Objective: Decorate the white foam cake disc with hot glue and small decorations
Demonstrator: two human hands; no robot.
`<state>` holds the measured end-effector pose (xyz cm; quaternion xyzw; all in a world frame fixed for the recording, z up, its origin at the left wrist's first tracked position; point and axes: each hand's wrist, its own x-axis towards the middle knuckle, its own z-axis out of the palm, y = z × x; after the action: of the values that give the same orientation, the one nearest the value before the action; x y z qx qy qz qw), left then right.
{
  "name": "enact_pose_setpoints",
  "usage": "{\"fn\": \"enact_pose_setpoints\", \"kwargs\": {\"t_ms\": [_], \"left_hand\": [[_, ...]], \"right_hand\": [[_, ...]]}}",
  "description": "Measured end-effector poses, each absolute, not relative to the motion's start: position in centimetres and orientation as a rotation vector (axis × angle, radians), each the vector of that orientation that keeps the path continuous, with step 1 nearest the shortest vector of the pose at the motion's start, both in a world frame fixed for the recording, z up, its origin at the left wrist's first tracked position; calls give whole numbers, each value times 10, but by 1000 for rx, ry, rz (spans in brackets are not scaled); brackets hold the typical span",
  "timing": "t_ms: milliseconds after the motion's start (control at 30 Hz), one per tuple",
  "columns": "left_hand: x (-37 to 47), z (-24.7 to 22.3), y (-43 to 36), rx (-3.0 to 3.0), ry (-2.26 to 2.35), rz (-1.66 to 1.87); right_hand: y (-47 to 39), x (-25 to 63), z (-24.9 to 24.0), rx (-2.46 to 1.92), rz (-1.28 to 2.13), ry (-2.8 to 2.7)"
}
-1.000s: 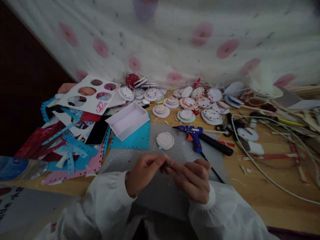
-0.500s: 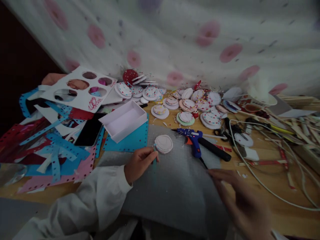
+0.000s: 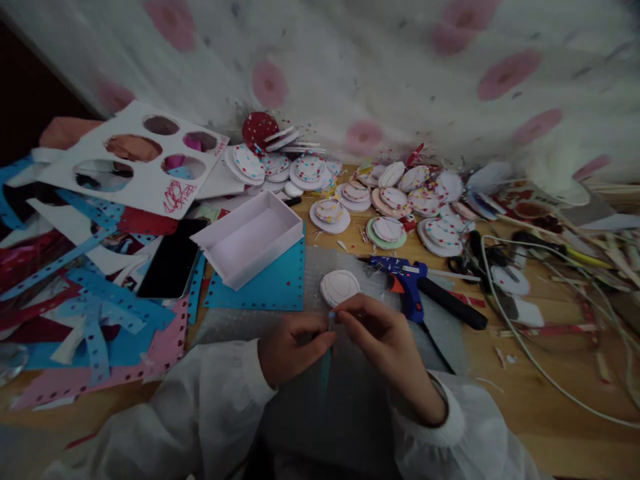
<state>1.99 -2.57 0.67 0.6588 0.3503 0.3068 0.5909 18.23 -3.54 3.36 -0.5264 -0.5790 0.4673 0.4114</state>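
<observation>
Between the fingertips of my left hand is a thin blue-green strip, its lower end hanging down over the mat. My right hand pinches at the strip's upper end, its thumb and forefinger pressed together. Just beyond the fingers, a small stack of white paper discs lies on the grey cutting mat. A blue glue gun with a black handle rests on its side to the right, its small red light showing. Neither hand touches it.
A white open box sits on a blue sheet. Left are a phone, paper scraps and a white card with holes. Several layered paper discs line the back. A white cable loops at the right.
My right hand has come in from the lower right to meet the left hand at the strip. The left hand still holds the strip. The camera view has shifted slightly.
</observation>
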Motion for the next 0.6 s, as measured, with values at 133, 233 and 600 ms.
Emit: {"fn": "enact_pose_setpoints", "kwargs": {"t_ms": [133, 233, 600], "left_hand": [[20, 11, -23, 1511, 825, 717], [20, 12, -22, 1480, 804, 736], [20, 8, -22, 1550, 816, 607]], "right_hand": [[-34, 188, 34, -1337, 1234, -1411], [-34, 188, 33, -1317, 1270, -1411], [-39, 190, 32, -1322, 1252, -1409]]}}
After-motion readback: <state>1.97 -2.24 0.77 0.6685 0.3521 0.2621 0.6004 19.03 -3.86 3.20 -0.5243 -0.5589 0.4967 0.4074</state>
